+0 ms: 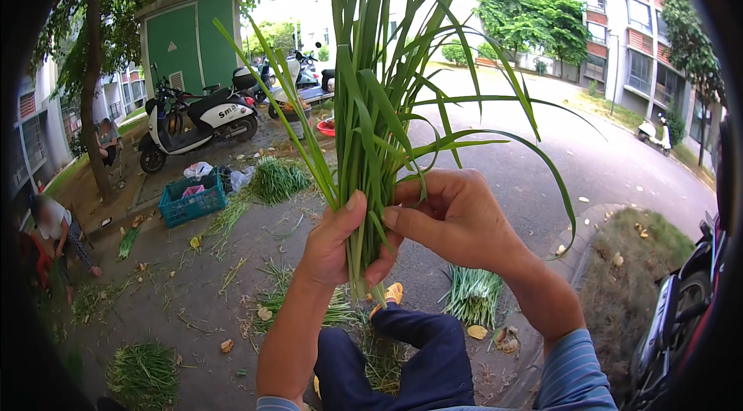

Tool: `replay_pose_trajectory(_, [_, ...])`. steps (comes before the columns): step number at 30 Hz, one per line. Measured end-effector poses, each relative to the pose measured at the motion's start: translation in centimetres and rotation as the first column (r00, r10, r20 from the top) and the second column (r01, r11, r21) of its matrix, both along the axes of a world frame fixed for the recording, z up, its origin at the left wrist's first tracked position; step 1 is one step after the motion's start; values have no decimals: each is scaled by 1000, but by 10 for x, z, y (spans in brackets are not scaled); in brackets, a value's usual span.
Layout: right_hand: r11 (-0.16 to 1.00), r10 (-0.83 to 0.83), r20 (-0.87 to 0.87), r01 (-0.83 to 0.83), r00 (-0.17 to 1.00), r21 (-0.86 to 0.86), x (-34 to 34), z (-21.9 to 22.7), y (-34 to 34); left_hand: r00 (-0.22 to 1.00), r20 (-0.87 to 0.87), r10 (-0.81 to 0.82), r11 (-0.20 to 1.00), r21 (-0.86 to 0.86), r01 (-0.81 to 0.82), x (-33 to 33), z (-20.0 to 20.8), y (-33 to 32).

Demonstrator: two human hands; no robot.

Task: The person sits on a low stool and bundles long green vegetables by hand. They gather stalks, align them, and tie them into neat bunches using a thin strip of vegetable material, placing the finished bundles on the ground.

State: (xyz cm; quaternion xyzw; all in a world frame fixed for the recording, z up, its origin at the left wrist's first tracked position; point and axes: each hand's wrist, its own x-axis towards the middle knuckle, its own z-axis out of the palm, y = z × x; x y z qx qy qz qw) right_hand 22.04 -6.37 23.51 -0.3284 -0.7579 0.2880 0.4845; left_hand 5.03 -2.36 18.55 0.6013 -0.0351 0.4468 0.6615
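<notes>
In front of me an upright bunch of garlic chives (357, 132) with long flat green leaves fans out at the top. My left hand (337, 244) is closed around its pale lower stalks. From the right, my right hand (453, 217) pinches leaves at the bunch's side, thumb against fingers; exactly which leaves is partly hidden. A few leaves stick out to the left, and others droop over my right hand. Below, by my right leg, lies a neat pile of chives (474, 295). Looser chives (309, 306) are spread on the ground by my left forearm.
A green heap (143, 375) lies at lower left, another heap (279, 180) beside a teal crate (192, 202). Two people (58, 233) sit at far left. A white scooter (201, 117) stands by a green cabinet (190, 43). A motorbike (685, 310) is at right, beside a curb.
</notes>
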Motion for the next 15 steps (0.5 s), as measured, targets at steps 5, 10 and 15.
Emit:
replay_pose_trajectory(5, [988, 60, -70, -69, 996, -136, 2, 11, -10, 999, 48, 13, 998, -57, -11, 1, 5, -9])
replay_pose_trajectory(10, [977, 40, -52, -50, 998, -208, 9, 16, -12, 992, 64, 105, 994, 18, -106, 0, 7, -11])
replay_pose_trajectory(15, [982, 50, -184, -82, 982, -171, 22, 21, -11, 984, 17, 179, 981, 67, -180, -1, 4, -5])
